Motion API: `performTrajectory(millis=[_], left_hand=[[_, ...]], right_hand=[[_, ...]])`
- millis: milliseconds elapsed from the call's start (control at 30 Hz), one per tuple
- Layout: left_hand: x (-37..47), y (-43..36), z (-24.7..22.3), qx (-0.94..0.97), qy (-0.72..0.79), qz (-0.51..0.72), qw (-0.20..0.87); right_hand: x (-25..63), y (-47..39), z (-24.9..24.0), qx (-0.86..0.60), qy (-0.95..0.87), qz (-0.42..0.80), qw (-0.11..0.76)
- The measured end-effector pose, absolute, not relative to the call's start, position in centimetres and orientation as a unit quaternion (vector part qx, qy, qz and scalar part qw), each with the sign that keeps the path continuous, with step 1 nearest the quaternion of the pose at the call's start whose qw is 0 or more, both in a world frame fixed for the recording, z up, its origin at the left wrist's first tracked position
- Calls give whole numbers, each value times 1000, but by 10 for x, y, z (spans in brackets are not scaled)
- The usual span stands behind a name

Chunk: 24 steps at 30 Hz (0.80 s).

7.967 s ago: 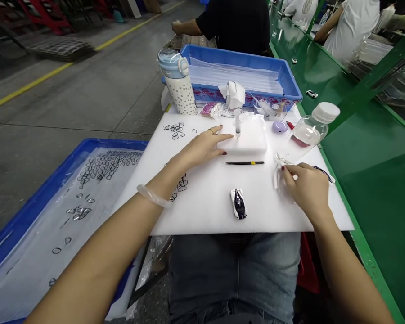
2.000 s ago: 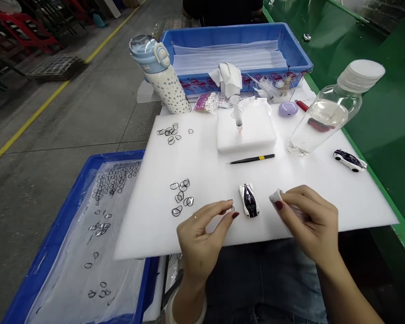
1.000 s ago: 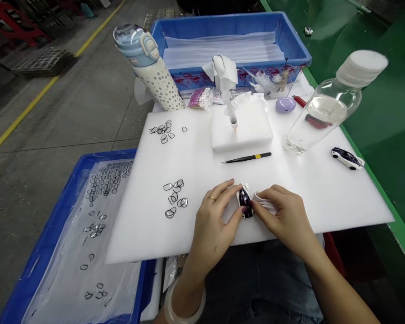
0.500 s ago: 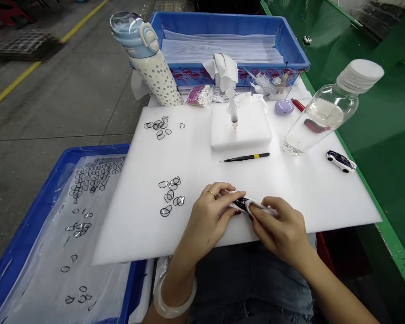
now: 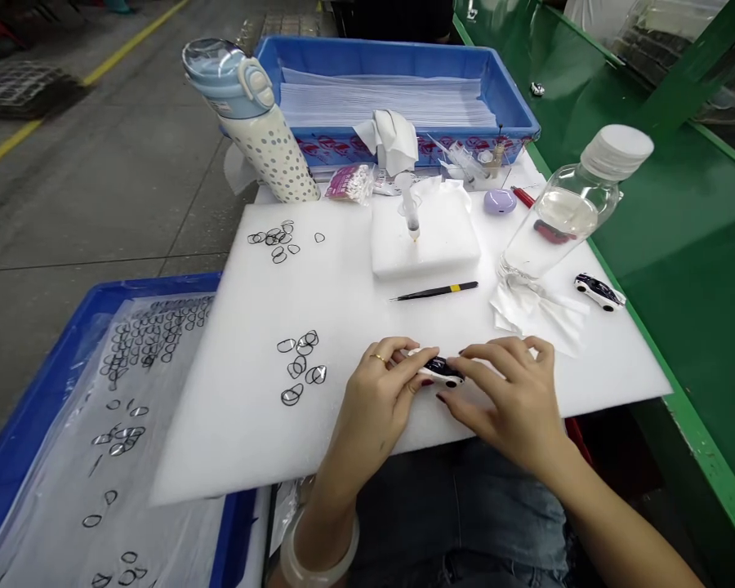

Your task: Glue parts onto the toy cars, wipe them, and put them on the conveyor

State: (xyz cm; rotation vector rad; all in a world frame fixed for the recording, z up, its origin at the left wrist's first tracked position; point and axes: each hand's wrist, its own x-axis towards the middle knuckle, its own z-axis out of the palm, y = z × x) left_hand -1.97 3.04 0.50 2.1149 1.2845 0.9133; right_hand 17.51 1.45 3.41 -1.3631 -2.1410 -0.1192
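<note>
A small black-and-white toy car (image 5: 442, 371) is held above the white foam sheet (image 5: 355, 441), near its front edge. The fingers of my left hand (image 5: 383, 392) grip its left end. My right hand (image 5: 508, 392) has its fingers apart at the car's right end, the fingertips close to it or touching. Beyond my right hand lies a crumpled white tissue (image 5: 542, 314). Black tweezers (image 5: 434, 291) rest on the sheet in front of a foam block (image 5: 425, 245), on which a syringe (image 5: 411, 212) stands. Several black-edged clear rings (image 5: 297, 367) lie to the left.
At the back left stands a dotted bottle (image 5: 269, 155); a clear bottle (image 5: 545, 220) is at the right, near a second toy car (image 5: 599, 291). Blue trays stand behind (image 5: 398, 49) and at the lower left (image 5: 122, 286). A purple case (image 5: 500, 202) lies farther back.
My right hand has let go of the white tissue, which now lies on the sheet by the clear bottle. Its fingers have spread beside the toy car. The whole view has shifted slightly.
</note>
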Motion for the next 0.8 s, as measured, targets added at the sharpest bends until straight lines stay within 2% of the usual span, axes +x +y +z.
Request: performTrajectory(millis=[167, 267, 433, 600, 733, 800], left_hand=[[-19, 30, 5, 777, 478, 333, 237], [-20, 29, 5, 778, 478, 336, 230], [-25, 27, 2, 779, 471, 349, 221], [-29, 25, -1, 781, 471, 361, 193], [-31, 23, -3, 793, 479, 339, 165], [-32, 23, -3, 807, 457, 343, 151]], right_hand=[[161, 6, 19, -515, -792, -45, 326], [168, 9, 22, -513, -794, -5, 327], [164, 16, 30, -492, -812, 155, 274], [166, 21, 31, -488, -822, 156, 248], [267, 7, 34, -637, -695, 98, 317], [342, -15, 32, -784, -554, 25, 279]])
